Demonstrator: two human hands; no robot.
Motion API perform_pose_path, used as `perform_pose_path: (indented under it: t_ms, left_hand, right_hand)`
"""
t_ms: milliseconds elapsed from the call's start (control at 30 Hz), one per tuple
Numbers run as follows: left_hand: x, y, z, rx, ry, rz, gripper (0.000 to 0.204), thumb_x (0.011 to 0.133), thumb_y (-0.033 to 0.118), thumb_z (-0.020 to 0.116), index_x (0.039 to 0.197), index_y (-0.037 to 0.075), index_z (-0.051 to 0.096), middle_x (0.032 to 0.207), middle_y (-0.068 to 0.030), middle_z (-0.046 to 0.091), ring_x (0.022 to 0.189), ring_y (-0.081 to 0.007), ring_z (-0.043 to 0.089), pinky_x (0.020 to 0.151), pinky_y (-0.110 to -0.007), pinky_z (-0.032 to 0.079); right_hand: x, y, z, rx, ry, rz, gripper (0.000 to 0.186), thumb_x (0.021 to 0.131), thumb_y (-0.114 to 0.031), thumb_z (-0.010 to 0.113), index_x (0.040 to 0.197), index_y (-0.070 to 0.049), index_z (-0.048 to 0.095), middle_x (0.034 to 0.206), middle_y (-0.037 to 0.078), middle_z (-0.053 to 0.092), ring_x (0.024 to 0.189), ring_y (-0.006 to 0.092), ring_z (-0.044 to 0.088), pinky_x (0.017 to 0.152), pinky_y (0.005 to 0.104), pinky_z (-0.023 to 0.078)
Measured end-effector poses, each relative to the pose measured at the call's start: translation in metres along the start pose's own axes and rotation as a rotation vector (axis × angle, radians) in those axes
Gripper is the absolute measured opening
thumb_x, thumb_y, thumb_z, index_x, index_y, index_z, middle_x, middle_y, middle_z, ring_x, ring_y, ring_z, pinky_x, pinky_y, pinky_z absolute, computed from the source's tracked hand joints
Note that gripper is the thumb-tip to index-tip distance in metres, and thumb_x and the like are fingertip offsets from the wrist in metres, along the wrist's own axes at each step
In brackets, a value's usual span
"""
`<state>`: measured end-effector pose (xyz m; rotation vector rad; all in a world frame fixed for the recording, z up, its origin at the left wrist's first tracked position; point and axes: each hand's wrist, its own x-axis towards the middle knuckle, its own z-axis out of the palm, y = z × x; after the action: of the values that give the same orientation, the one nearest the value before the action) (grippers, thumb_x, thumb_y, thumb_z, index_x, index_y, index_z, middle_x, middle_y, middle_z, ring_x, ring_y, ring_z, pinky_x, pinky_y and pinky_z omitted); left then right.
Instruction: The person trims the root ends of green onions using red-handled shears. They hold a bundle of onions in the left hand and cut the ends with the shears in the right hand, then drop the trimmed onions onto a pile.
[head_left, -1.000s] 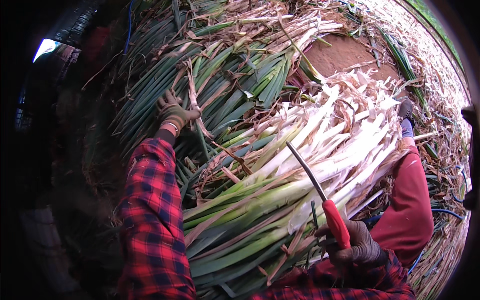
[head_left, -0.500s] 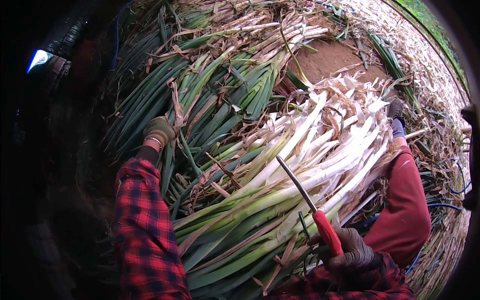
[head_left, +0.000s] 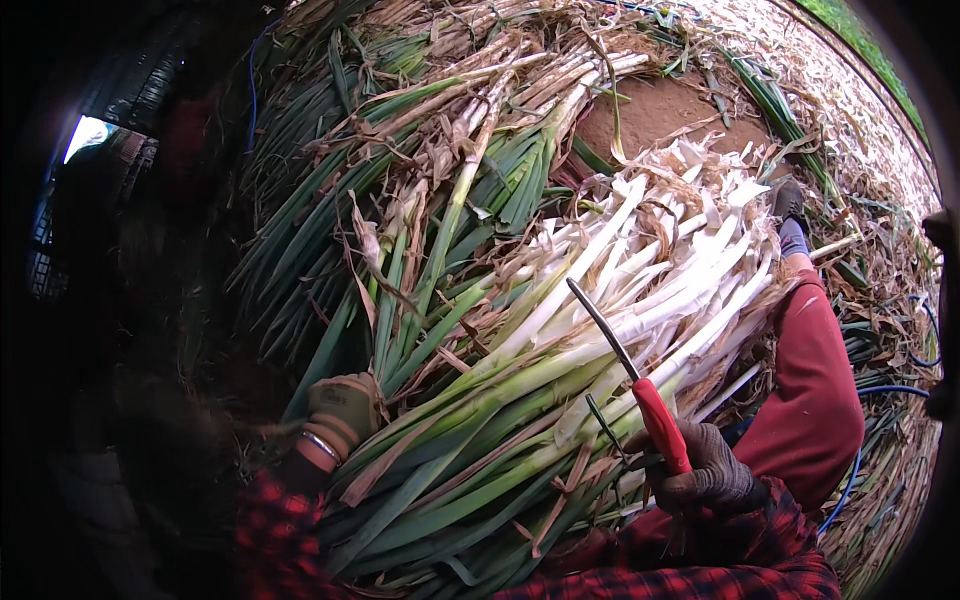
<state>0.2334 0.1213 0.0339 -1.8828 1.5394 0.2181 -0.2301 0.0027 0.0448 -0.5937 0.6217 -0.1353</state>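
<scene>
My left hand (head_left: 342, 408), in an olive glove, is closed around green leek leaves (head_left: 325, 360) at the lower left, with dry brown strips nearby. My right hand (head_left: 702, 470), in a dark glove, grips a knife (head_left: 660, 420) with a red handle and a long, narrow, slightly curved blade pointing up and left over the stalks. A large pile of leeks (head_left: 630, 320) lies beneath and between my hands, white ends toward the upper right, green leaves toward the lower left. More leeks (head_left: 310, 240), greener and with dry husks, lie beyond it at the upper left.
Bare reddish soil (head_left: 650, 120) shows behind the pile. My red-trousered leg (head_left: 805, 400) runs along the right side to a shoe (head_left: 788, 203). Blue hose (head_left: 890, 390) and dry straw-like litter (head_left: 860, 120) lie at right. The left side is dark, with a bright opening (head_left: 88, 138).
My left hand has drawn back toward me, down the picture, with leaves in it; stalks under it have been pulled the same way. My right hand with the knife has moved only slightly.
</scene>
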Motion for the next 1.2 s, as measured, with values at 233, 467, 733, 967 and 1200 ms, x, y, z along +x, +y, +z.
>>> perform_pose_path:
  t_ms: [233, 467, 733, 967, 1200]
  left_hand:
    - [0.120, 0.011, -0.082, -0.301, 0.545, 0.044, 0.089, 0.061, 0.054, 0.084, 0.131, 0.008, 0.053, 0.123, -0.0214, 0.060, 0.114, -0.0385, 0.058, 0.093, -0.049, 0.049]
    - [0.256, 0.028, -0.075, -0.597, -0.063, -0.531, 0.153, 0.050, 0.065, 0.089, 0.161, 0.021, -0.006, 0.165, -0.0234, 0.008, 0.152, -0.0399, 0.014, 0.121, -0.056, 0.024]
    - [0.283, -0.014, -0.072, -0.554, -0.185, -0.546, 0.099, 0.059, 0.032, 0.086, 0.144, 0.004, 0.043, 0.144, -0.0216, 0.050, 0.131, -0.0357, 0.054, 0.107, -0.045, 0.047]
    - [0.271, -0.020, -0.063, -0.547, -0.197, -0.404, 0.084, 0.058, 0.031, 0.086, 0.131, 0.000, 0.058, 0.123, -0.0217, 0.065, 0.113, -0.0346, 0.065, 0.094, -0.043, 0.054]
    - [0.192, -0.079, -0.068, -0.542, 0.022, -0.220, 0.101, 0.049, 0.043, 0.087, 0.132, -0.008, 0.057, 0.129, -0.0242, 0.064, 0.115, -0.0329, 0.064, 0.095, -0.038, 0.052]
  right_hand:
    - [0.001, 0.008, -0.006, -0.036, 0.034, 0.022, 0.071, 0.076, -0.026, 0.087, 0.133, 0.003, 0.055, 0.078, 0.001, 0.060, 0.071, 0.0086, 0.056, 0.066, 0.0239, 0.043]
    - [0.003, 0.005, -0.008, 0.020, -0.009, 0.055, 0.070, 0.077, -0.024, 0.087, 0.134, 0.002, 0.054, 0.098, 0.002, 0.061, 0.083, 0.0079, 0.057, 0.075, 0.0256, 0.048]
    - [0.003, 0.001, -0.008, -0.107, -0.011, 0.033, 0.060, 0.081, -0.021, 0.080, 0.133, -0.001, 0.056, 0.084, 0.001, 0.061, 0.075, 0.0079, 0.057, 0.073, 0.0256, 0.048]
    - [-0.003, 0.003, -0.007, -0.060, -0.034, 0.017, 0.058, 0.081, -0.019, 0.079, 0.131, 0.000, 0.057, 0.082, 0.000, 0.060, 0.072, 0.0077, 0.057, 0.068, 0.0247, 0.047]
    - [-0.008, 0.011, -0.006, -0.037, -0.111, -0.035, 0.060, 0.082, -0.025, 0.078, 0.132, 0.000, 0.056, 0.085, 0.000, 0.058, 0.066, 0.0070, 0.056, 0.059, 0.0222, 0.045]
